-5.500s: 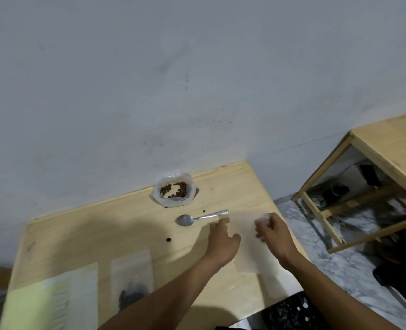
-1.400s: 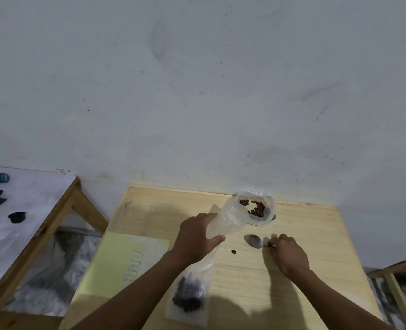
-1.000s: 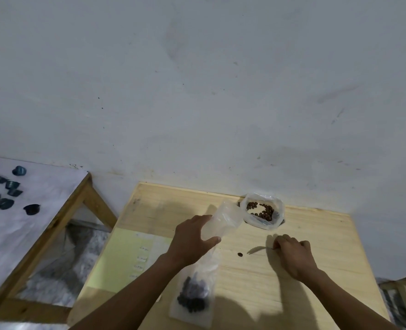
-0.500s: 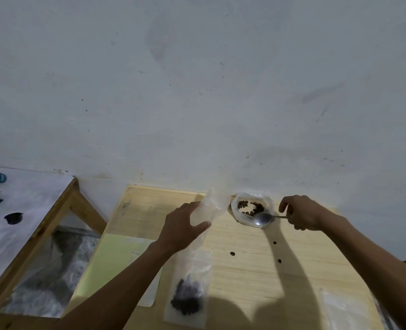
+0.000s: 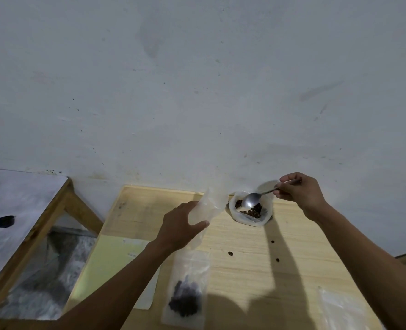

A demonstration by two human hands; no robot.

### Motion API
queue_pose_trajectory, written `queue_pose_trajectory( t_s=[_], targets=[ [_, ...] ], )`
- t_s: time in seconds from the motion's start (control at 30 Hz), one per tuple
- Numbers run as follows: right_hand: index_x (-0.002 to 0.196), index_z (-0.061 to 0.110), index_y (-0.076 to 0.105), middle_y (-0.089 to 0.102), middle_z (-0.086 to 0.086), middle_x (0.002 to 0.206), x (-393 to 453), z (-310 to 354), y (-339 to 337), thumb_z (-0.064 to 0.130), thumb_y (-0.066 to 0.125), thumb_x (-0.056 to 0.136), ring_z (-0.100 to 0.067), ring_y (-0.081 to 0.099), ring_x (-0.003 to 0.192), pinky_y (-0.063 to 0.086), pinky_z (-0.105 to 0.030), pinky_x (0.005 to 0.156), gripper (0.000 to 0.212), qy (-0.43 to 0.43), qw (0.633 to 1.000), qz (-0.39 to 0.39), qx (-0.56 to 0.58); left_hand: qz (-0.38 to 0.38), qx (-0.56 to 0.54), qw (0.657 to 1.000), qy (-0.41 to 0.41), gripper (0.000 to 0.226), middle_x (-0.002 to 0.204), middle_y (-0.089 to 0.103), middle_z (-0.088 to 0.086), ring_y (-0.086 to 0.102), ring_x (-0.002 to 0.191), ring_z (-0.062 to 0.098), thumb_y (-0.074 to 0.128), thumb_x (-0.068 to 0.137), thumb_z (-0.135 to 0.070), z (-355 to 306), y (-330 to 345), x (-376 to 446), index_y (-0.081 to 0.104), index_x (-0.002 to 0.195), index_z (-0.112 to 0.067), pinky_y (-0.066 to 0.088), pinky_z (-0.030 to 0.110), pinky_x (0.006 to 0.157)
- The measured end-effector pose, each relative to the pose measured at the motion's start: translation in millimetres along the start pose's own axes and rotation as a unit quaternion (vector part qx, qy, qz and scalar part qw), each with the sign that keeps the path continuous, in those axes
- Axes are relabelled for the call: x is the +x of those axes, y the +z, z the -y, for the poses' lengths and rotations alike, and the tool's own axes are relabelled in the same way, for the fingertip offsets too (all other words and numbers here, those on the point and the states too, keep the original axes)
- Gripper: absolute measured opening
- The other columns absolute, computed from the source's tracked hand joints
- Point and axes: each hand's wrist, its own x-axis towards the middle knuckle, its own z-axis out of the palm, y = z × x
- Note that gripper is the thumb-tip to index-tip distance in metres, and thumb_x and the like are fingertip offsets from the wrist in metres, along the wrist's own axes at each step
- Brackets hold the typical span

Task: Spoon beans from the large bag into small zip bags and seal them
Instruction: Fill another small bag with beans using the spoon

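The large bag of brown beans (image 5: pixel 250 210) sits open, its rim rolled down, at the back of the wooden table (image 5: pixel 256 277). My right hand (image 5: pixel 300 192) pinches the handle of a metal spoon (image 5: pixel 253 201), whose bowl dips into the beans. My left hand (image 5: pixel 178 226) grips an empty clear small zip bag (image 5: pixel 209 206), held upright just left of the large bag. A filled small zip bag (image 5: pixel 186 289) with dark beans lies flat near the front edge.
Three loose beans (image 5: pixel 230 253) lie on the table. A yellow-green sheet (image 5: pixel 106 260) lies at the left, another clear bag (image 5: pixel 347 310) at the front right. A white-topped side table (image 5: pixel 18 210) with dark small objects stands left, a wall behind.
My right hand picked the spoon up off the table and brought it into the large bag. My left hand lifted the empty small bag beside it.
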Motion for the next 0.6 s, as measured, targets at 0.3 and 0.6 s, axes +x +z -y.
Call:
queue_pose_trajectory(
  t_s=[0.3,0.6],
  targets=[
    [0.090,0.005,0.068,0.073,-0.012,0.080,3,-50,21,0.019,0.059,0.096,-0.026,0.072,0.076,0.059,-0.040,0.082,0.018,-0.064,0.983,-0.166,-0.041,0.012,0.004,1.000,0.004,0.060,0.123,0.063,-0.008,0.059,0.110,0.013,0.068,0.082,-0.053,0,11,4,0.051,0.135,-0.028,0.041,0.028,0.095],
    [0.105,0.009,0.065,0.067,-0.005,0.091,2,-85,20,0.020,0.045,0.102,-0.025,0.061,0.088,0.046,-0.035,0.079,0.023,-0.123,0.952,-0.163,-0.229,0.027,0.010,1.000,0.006,0.060,0.121,0.063,-0.007,0.059,0.107,0.013,0.068,0.082,-0.053,4,21,5,0.052,0.134,-0.028,0.042,0.028,0.094]
  ],
)
